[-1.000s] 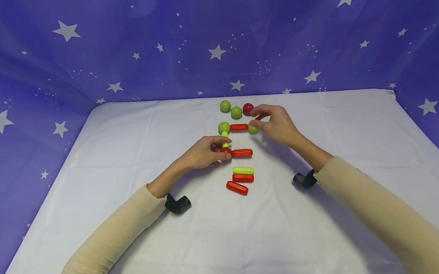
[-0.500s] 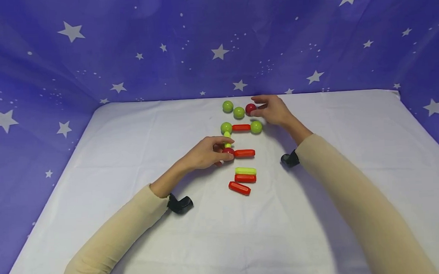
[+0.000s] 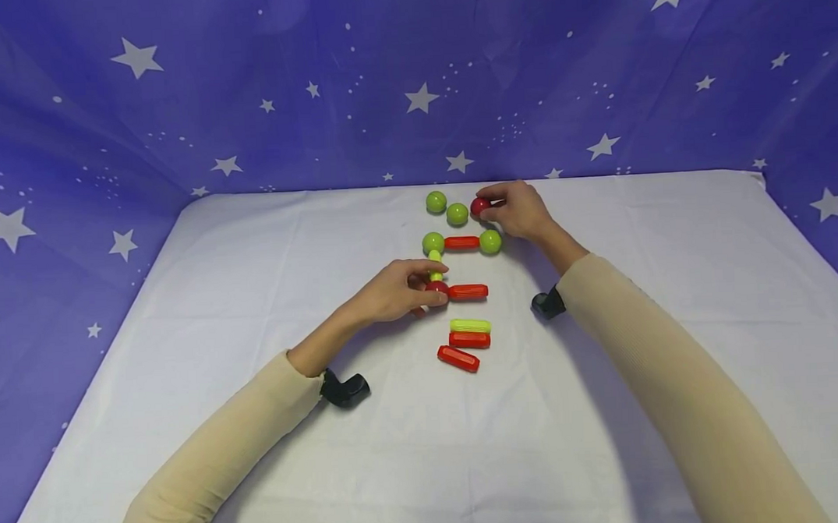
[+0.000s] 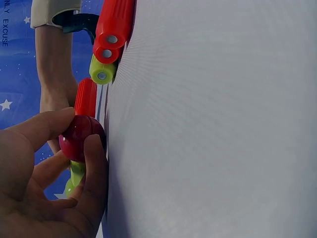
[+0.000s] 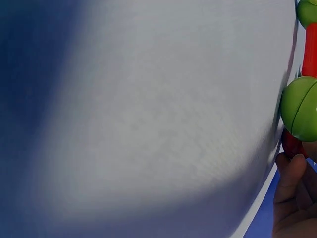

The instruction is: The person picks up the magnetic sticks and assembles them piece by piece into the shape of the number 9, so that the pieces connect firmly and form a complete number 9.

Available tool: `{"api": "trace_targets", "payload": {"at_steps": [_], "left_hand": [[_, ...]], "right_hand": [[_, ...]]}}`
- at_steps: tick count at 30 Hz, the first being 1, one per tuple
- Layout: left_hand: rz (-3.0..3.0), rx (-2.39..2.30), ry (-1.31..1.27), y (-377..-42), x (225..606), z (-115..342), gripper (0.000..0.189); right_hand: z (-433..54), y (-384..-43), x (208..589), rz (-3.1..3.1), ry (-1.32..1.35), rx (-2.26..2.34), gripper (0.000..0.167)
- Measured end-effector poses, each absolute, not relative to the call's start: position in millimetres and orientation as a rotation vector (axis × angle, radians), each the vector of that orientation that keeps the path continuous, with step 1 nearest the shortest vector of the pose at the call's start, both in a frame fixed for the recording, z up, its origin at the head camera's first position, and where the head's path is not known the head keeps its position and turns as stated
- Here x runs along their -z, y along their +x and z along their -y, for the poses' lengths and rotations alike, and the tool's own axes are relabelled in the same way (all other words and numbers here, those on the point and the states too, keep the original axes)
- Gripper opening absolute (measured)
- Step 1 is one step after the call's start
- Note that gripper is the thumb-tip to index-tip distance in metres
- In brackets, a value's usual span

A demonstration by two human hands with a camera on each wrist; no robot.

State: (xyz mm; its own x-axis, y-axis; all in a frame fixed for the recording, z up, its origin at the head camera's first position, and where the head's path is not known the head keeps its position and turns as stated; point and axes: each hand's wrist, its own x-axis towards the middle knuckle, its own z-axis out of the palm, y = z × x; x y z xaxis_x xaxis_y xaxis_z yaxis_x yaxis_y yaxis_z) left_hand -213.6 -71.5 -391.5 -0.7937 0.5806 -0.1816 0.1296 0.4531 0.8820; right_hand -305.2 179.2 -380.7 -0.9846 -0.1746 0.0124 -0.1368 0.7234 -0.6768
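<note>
My left hand [image 3: 392, 292] holds a dark red ball [image 3: 437, 291] at the near corner of a joined figure, its thumb and fingers around the ball in the left wrist view. From that ball a red rod [image 3: 468, 291] runs right, and a short yellow-green rod [image 3: 435, 266] runs back to a green ball [image 3: 433, 244]. Another red rod [image 3: 462, 243] links this to a second green ball [image 3: 491, 242]. Behind them, my right hand [image 3: 522, 210] pinches a loose red ball [image 3: 479, 206]. In the right wrist view the red ball [image 5: 291, 145] is partly hidden behind the green ball.
Two loose green balls, a left one [image 3: 436, 202] and a right one [image 3: 457, 214], sit at the back of the white-covered table [image 3: 250, 261]. Nearer lie a yellow-green rod [image 3: 471, 326] and two red rods, the nearest one [image 3: 458, 359] angled. A starry purple backdrop [image 3: 329, 125] rises behind.
My right hand has left the green ball at the end of the red rod, moved back to the loose red ball and taken hold of it. The left hand has kept its grip.
</note>
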Motion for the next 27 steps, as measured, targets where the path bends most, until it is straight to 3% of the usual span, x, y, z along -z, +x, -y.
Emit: {"api": "trace_targets", "payload": {"at_steps": [27], "left_hand": [[-2.248, -1.303, 0.590, -212, 390, 71, 0.048]], "right_hand": [[-185, -291, 377, -2.886, -0.290, 1.285, 0.037]]}}
